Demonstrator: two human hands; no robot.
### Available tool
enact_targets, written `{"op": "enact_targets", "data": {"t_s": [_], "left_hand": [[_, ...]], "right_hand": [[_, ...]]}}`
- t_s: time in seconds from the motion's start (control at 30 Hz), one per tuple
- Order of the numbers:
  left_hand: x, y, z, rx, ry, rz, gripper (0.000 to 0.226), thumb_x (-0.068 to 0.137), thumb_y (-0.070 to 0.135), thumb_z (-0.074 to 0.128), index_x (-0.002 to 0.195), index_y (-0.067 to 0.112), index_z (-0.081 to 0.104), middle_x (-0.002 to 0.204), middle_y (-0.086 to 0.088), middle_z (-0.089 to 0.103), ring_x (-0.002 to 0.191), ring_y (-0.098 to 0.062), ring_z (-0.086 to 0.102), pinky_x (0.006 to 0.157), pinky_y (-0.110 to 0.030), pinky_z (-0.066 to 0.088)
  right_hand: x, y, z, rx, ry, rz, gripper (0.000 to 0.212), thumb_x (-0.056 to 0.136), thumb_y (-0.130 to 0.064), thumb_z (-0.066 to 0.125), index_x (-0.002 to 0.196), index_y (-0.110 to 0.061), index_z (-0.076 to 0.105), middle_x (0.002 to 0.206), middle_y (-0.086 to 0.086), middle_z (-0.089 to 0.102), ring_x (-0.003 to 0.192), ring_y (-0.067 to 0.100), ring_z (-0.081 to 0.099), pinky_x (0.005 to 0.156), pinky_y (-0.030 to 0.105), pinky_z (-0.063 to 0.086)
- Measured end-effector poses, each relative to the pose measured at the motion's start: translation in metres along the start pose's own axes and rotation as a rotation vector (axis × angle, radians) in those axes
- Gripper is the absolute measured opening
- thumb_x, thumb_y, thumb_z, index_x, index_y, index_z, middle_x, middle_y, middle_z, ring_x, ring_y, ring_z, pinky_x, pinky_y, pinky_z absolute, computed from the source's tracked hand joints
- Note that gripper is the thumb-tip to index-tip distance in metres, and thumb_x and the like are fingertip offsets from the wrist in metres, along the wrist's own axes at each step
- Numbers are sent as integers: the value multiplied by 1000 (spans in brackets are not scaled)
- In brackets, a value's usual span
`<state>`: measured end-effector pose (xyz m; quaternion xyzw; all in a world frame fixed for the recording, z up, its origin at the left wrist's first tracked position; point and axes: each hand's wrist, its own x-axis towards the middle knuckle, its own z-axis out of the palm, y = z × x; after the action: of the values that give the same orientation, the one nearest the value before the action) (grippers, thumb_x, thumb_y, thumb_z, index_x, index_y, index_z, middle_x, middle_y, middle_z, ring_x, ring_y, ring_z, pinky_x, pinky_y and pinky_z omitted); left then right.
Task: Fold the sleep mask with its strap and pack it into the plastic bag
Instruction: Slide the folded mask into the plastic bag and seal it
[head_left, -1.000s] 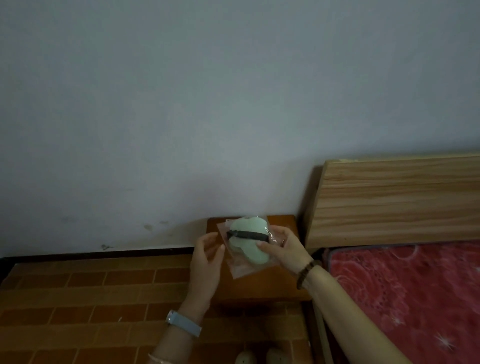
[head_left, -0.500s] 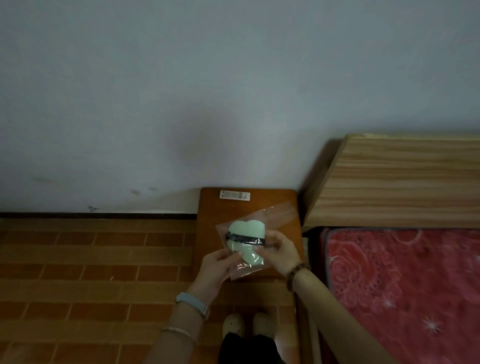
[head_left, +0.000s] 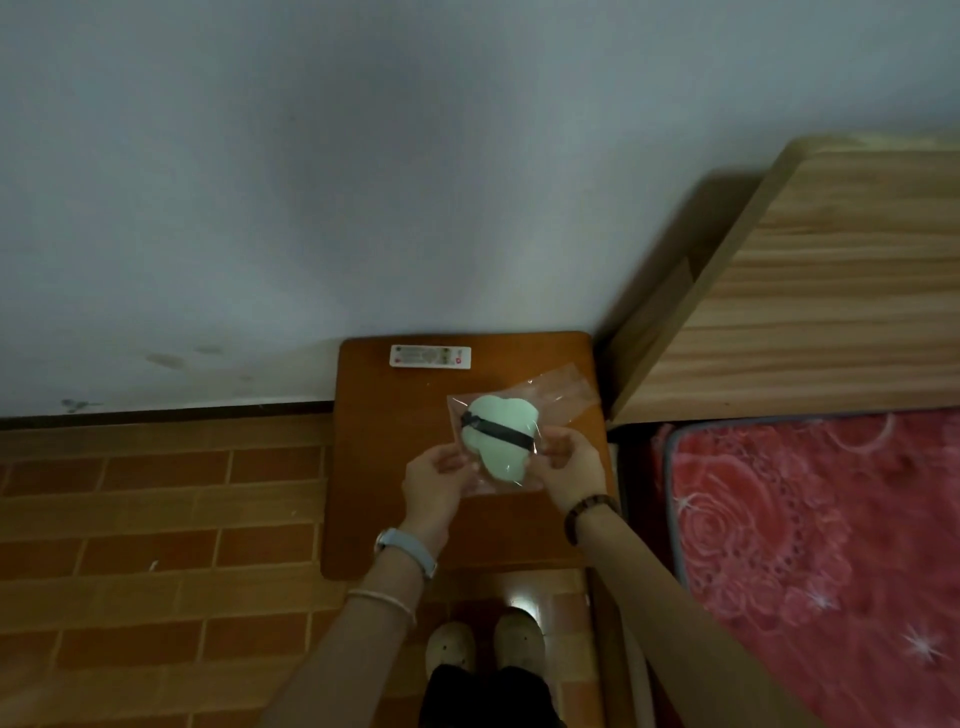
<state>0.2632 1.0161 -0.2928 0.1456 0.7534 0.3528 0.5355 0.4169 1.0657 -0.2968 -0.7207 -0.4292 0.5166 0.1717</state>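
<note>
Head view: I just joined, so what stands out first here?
The pale green sleep mask, strap wrapped around it, sits inside the clear plastic bag, held by the left hand and right hand above a brown stool. A white remote lies at the stool's far edge.

text: none legible | white remote (head_left: 430, 357) on nightstand (head_left: 363, 467): markings too blurred

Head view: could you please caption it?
Both hands hold a clear plastic bag containing a folded mint-green sleep mask over a brown wooden stool.
</note>
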Motion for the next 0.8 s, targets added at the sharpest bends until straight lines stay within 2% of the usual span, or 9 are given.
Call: {"op": "enact_targets", "data": {"t_s": [0.07, 0.13, 0.2, 0.27, 0.33, 0.4, 0.53, 0.67, 0.8], "left_hand": [[29, -7, 16, 50, 22, 43, 33, 86, -1, 69, 118, 6, 64, 99, 1, 67, 85, -7, 62, 51, -12, 52], [55, -9, 31, 103, 38, 108, 34, 86, -1, 68, 119, 6, 64, 106, -6, 69, 93, -16, 65, 65, -19, 58], [77, -8, 46, 176, 51, 189, 34, 88, 1, 67, 121, 8, 64, 113, -8, 69, 101, -18, 64, 84, -32, 59], [97, -6, 60, 236, 83, 270, 30, 90, 1, 63, 120, 8, 65, 115, -7, 69, 99, -14, 62, 91, -31, 56], [117, -5, 72, 275, 102, 335, 29, 91, 1, 63, 119, 8, 66, 114, -7, 70, 95, -11, 60, 86, -23, 53], [134, -4, 84, 301, 103, 371, 30, 89, 1, 65, 118, 8, 67, 111, -6, 71, 92, -9, 60, 76, -13, 48], [158, -3, 102, 334, 112, 422, 29, 89, 1, 65, 118, 6, 67, 110, -7, 71, 93, -10, 62, 67, -6, 41], [169, -5, 110, 347, 152, 445, 24, 88, 6, 69, 112, 5, 69, 106, -7, 72, 89, -12, 62, 67, -7, 41], [169, -4, 110, 362, 159, 443, 24, 88, 10, 70, 112, 7, 70, 106, -7, 73, 87, -11, 61, 73, -17, 46]], "right_hand": [[29, 10, 8, -33, 56, -10, 35, 81, -6, 70, 113, -17, 59, 83, -13, 58, 79, 6, 58, 54, 15, 38], [57, 17, 14, -56, 99, -12, 31, 82, -9, 70, 111, -15, 59, 82, -11, 58, 75, 7, 57, 53, 15, 38], [82, 23, 17, -57, 136, -22, 28, 83, -11, 71, 108, -12, 59, 90, -5, 61, 86, 15, 60, 61, 21, 47], [104, 26, 19, -46, 184, -30, 25, 85, -11, 69, 107, -10, 59, 100, 3, 66, 95, 19, 61, 76, 33, 55], [122, 28, 18, -14, 211, -50, 33, 85, -7, 67, 117, -10, 58, 111, 8, 66, 102, 20, 61, 87, 35, 53], [136, 30, 15, 30, 211, -69, 41, 85, -1, 65, 124, -12, 57, 117, 7, 64, 107, 19, 60, 88, 29, 50], [156, 32, 9, 54, 192, -78, 39, 89, -6, 62, 127, -13, 57, 127, 6, 62, 118, 20, 57, 100, 34, 49], [163, 32, 7, 60, 162, -105, 38, 91, -11, 60, 129, -14, 58, 134, 5, 59, 123, 21, 55, 102, 34, 45], [160, 29, 6, 63, 158, -93, 38, 92, -16, 59, 131, -16, 57, 136, 4, 58, 125, 21, 54, 105, 35, 44]]}}
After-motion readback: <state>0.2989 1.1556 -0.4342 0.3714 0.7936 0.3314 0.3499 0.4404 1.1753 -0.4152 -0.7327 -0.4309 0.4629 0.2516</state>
